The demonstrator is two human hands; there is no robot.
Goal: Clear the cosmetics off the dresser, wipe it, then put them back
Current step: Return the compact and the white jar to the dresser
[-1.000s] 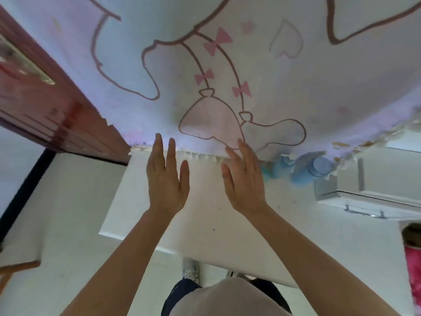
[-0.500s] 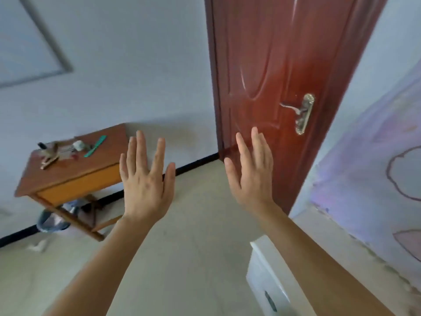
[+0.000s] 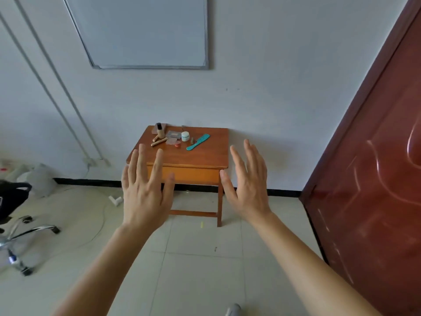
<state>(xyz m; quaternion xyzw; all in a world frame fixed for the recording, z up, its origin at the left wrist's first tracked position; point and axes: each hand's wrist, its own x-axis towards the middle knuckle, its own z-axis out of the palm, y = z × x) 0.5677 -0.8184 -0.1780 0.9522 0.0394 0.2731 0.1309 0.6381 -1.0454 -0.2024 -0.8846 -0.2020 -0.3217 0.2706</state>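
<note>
Clearing hasn't started: both hands, left hand (image 3: 145, 190) and right hand (image 3: 247, 185), are spread and empty, well short of the counter (image 3: 205, 156). Next up, walk over and grab the teal comb (image 3: 197, 141) and jar (image 3: 185, 136) near its back edge.

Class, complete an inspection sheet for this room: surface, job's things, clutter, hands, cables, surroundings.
Surface: wooden dresser, top bare at the front.
Job's things: teal comb, white jar, bottle, gold tubes, flat compacts, grouped at the back; no cloth seen.
Clutter: pale bags on the floor, far left.
Hands: left hand and right hand open, raised, holding nothing.
Cables: thin cable looped on the floor, left of the dresser.
Surroundings: whiteboard, red door, office chair.
</note>
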